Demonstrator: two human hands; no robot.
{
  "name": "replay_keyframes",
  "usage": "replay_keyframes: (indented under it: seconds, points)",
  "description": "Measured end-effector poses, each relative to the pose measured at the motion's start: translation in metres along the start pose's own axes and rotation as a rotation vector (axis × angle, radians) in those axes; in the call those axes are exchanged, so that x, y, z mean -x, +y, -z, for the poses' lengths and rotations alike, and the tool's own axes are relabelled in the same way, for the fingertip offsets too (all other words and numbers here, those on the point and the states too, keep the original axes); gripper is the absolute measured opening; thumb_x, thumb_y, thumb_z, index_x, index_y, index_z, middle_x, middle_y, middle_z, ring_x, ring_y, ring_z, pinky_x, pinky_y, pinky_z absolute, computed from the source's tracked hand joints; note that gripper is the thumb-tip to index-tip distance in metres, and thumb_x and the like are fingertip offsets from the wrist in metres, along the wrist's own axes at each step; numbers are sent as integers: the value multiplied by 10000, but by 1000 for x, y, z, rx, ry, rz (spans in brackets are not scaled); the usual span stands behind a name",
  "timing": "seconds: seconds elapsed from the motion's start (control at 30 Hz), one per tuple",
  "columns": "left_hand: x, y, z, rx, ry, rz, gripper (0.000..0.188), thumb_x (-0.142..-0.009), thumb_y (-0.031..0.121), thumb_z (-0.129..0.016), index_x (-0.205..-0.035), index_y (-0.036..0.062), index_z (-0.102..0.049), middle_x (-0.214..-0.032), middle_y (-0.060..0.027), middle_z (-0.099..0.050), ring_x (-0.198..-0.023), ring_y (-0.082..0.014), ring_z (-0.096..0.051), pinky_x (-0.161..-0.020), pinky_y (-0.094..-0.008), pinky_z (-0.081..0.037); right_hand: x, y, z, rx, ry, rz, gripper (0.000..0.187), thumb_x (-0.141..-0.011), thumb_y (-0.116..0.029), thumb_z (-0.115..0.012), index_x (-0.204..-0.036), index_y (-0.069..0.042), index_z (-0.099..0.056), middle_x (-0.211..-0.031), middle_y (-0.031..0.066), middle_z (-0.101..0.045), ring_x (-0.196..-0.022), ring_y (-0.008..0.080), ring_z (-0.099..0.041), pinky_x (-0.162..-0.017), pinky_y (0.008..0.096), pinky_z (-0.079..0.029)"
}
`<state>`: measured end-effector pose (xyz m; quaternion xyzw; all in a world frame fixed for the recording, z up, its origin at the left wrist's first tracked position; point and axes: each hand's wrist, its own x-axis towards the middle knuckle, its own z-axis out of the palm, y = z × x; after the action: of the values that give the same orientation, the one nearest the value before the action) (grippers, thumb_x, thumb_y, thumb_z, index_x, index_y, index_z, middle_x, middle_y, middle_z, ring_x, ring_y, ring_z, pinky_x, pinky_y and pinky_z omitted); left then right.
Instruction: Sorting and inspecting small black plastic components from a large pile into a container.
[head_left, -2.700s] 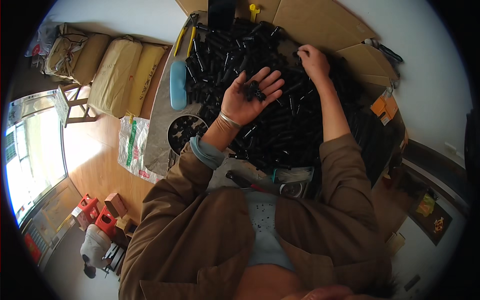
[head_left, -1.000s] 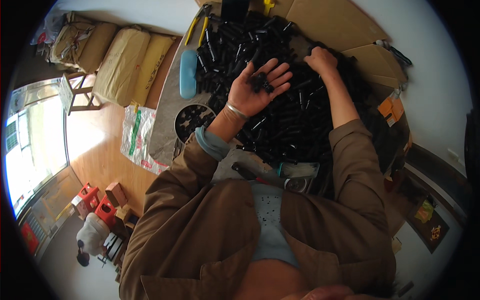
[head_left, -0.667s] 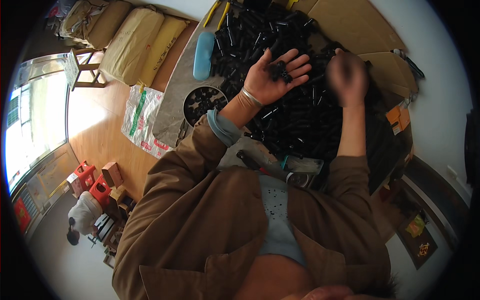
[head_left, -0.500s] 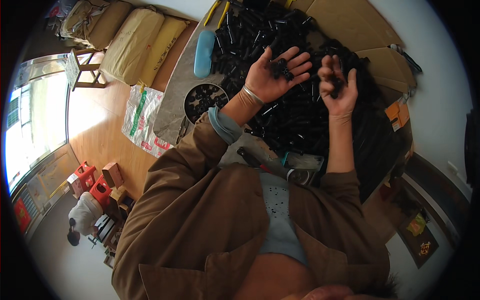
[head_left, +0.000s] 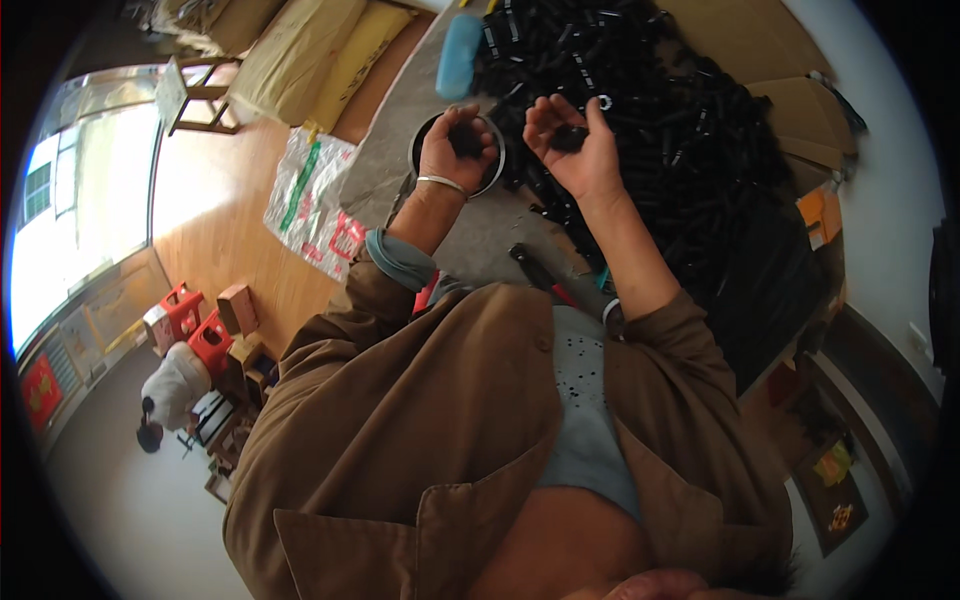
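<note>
Palm up, my left hand (head_left: 456,158) hovers over a round metal bowl (head_left: 498,172) on the grey table, its fingers curled round a clump of small black parts (head_left: 466,141). The hand and parts hide most of the bowl's inside. To the right, my right hand (head_left: 583,158) is cupped with more small black parts (head_left: 570,138) in its palm, in front of a large pile of black tube-like pieces (head_left: 670,160). The exact kind of the small parts is too dark to make out. Pliers with red handles (head_left: 543,275) lie close to my body.
A light-blue case (head_left: 459,58) lies beyond the bowl. Cardboard (head_left: 810,118) and an orange box (head_left: 820,215) border the pile at the right. On the floor at left are a plastic bag (head_left: 310,190), sacks (head_left: 300,60), a wooden stool (head_left: 205,95) and a person (head_left: 175,385) near red stools.
Both hands have moved left and nearer to me, from above the pile toward the bowl. My left hand's fingers, spread before, are now curled round the parts. The view has shifted somewhat.
</note>
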<state>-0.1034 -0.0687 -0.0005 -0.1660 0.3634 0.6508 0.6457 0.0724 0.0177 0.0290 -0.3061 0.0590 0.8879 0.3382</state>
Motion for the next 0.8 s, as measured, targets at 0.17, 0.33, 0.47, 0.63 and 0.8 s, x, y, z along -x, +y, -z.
replay_keyframes:
  seconds: [0.17,0.33,0.47,0.63,0.8]
  points:
    - [28,9,41,-134,280,-242,280,-894,328,-553,-995,74,-611,-765,-38,-584,-672,-200,-543,-584,-334,-425,-18,63,-12,364,136,11,405,-976,-361,-461,-957,6,-632,-937,117,-646,-865,216,-613,-780,365,-519]
    - [17,-1,40,-412,260,-530,261,-920,282,-524,-981,50,-627,-786,-51,-614,-704,-179,-572,-608,-301,-446,-37,88,-4,1159,-112,557,266,-940,-173,-488,-882,-7,-688,-847,47,-678,-740,116,-598,-716,256,-480]
    - [12,-5,47,-1134,247,-1047,303,-980,219,-439,-955,14,-661,-910,-83,-664,-852,-156,-617,-789,-298,-490,-35,109,0,1093,-223,664,196,-892,-139,-557,-943,10,-673,-931,108,-687,-868,187,-653,-772,288,-505]
    - [20,-6,30,-821,200,-778,316,-949,235,-493,-964,-17,-683,-967,-84,-663,-917,-148,-602,-865,-292,-450,-13,64,-12,1267,-155,809,189,-931,-141,-547,-968,1,-667,-945,54,-673,-895,116,-621,-805,253,-484]
    - [17,-15,13,-1127,103,-1029,180,-882,146,-605,-953,-6,-671,-1009,-102,-652,-962,-210,-590,-908,-320,-423,11,-69,5,1519,226,1275,175,-902,-148,-567,-886,-24,-690,-898,83,-683,-844,162,-644,-776,280,-500]
